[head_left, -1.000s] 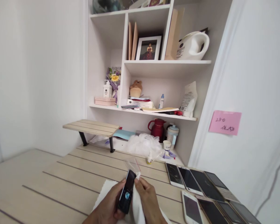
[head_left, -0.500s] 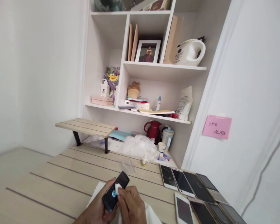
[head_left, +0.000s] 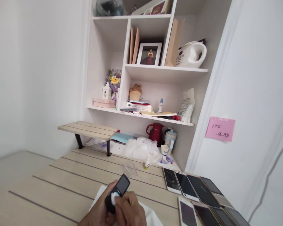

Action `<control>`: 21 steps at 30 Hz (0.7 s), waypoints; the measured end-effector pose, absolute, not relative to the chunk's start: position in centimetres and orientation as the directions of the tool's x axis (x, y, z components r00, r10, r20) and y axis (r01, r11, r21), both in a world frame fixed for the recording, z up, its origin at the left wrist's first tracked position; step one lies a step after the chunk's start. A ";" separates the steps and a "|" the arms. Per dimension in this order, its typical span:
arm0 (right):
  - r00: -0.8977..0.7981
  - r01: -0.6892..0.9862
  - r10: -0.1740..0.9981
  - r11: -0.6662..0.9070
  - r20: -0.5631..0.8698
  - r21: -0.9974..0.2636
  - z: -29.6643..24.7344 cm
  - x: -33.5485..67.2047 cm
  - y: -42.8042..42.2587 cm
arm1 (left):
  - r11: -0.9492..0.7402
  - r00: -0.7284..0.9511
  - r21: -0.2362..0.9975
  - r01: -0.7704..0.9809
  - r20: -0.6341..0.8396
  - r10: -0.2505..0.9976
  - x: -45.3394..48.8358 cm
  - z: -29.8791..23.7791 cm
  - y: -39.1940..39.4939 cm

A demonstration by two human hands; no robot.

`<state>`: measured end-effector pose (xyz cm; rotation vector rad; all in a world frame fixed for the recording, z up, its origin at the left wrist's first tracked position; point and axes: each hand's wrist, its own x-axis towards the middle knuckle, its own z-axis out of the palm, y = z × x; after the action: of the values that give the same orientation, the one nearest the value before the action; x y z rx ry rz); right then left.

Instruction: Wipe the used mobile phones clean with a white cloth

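Note:
A small black phone [head_left: 118, 191] is tilted up at the bottom centre, gripped from the left by my left hand [head_left: 99, 212]. My right hand [head_left: 130, 212] pinches a small white pad [head_left: 113, 198] against the lower part of the phone's screen. Under both hands a white cloth [head_left: 153, 216] lies on the wooden table [head_left: 61, 182]. Both hands are cut off by the frame's lower edge.
Several phones [head_left: 191, 191] lie in rows at the table's right end. A clear plastic bag [head_left: 129, 168], a crumpled white bag [head_left: 141, 149], a small wooden riser [head_left: 88, 129], a red jug [head_left: 155, 132] and a cluttered white shelf unit [head_left: 165, 70] stand behind. A pink note [head_left: 219, 128] sticks on the wall.
The phone has tipped from nearly upright to slanted. My right hand has brought the white pad from the phone's top edge down onto the lower screen.

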<state>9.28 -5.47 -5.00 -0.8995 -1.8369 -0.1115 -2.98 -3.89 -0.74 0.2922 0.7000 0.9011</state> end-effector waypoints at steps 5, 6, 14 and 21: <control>-0.137 0.635 0.500 0.707 0.855 -0.311 -5.2 9.5 -5.3 | 0.543 0.366 0.516 -0.663 -0.408 0.836 -3.0 -1.2 -3.4; -0.142 0.620 0.488 0.722 0.861 -0.307 -5.3 9.3 -5.3 | 0.542 0.369 0.514 -0.665 -0.406 0.836 -3.1 -1.3 -3.3; -0.111 0.603 0.480 0.729 0.870 -0.325 -5.6 9.1 -5.2 | 0.498 0.341 0.521 -0.694 -0.371 0.864 -3.2 -1.3 -3.3; -0.115 0.606 0.500 0.720 0.859 -0.338 -6.2 9.0 -5.1 | 0.498 0.356 0.521 -0.693 -0.354 0.865 -3.2 -1.1 -3.4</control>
<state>9.04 -5.06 -6.21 -0.8773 -1.7618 -0.1139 -3.24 -3.44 -1.10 0.3038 0.6464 1.0258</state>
